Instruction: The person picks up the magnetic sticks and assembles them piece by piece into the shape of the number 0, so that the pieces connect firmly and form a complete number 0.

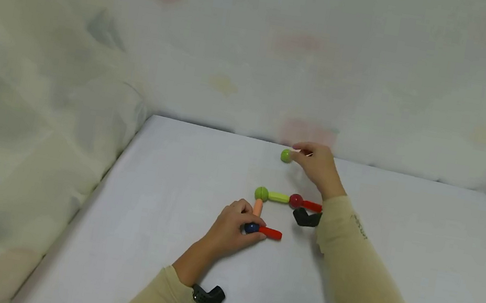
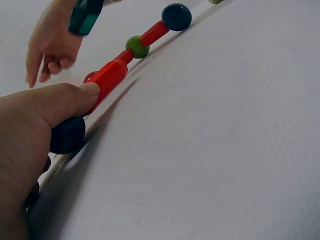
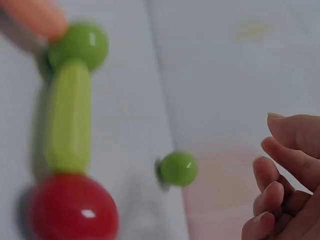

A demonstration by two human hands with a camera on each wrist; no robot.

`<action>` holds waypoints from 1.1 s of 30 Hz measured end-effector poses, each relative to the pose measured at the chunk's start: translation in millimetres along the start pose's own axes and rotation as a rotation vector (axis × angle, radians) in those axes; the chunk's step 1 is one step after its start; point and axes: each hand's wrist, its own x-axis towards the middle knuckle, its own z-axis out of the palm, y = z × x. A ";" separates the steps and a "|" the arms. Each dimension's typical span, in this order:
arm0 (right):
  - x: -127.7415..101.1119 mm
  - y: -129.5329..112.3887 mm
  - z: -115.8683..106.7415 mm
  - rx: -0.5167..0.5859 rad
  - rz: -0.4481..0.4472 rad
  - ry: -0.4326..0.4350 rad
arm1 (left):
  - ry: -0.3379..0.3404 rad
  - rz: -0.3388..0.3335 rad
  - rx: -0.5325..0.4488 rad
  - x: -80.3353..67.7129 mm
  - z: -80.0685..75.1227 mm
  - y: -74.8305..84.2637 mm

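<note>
My left hand [image 1: 231, 226] pinches a red stick [image 1: 271, 233] between thumb and fingers, close to the dark blue ball [image 1: 252, 228] at its end. From that ball an orange stick [image 1: 258, 207] leads to a green ball [image 1: 262, 193], then a light green stick [image 1: 278, 197] and a red ball [image 1: 295, 200]. Beyond, in the left wrist view, come another green ball [image 2: 137, 46] and a blue ball [image 2: 176, 17]; the right sleeve hides them in the head view. Fingers loosely bent, my right hand [image 3: 290, 185] hovers beside a separate green ball [image 3: 179, 169], with a gap between them.
A white table [image 1: 163, 171] carries the pieces. Patterned cloth [image 1: 239, 55] hangs behind its back edge and along the left side. Black wrist cameras [image 1: 209, 297] stick out from both sleeves.
</note>
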 end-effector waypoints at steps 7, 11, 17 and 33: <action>42.6 31.8 -14.6 -0.110 0.067 -0.144 | -0.003 -0.002 -0.009 -3.3 8.8 11.3; 46.0 41.2 -18.9 -0.186 0.051 -0.218 | -0.012 0.008 0.003 -4.0 10.8 14.2; 43.9 41.3 -16.6 -0.233 0.034 -0.227 | -0.022 0.021 -0.007 -6.4 10.3 15.0; -10.4 1.0 -20.9 -0.086 -0.009 -0.111 | 0.019 0.069 -0.001 1.4 2.1 2.7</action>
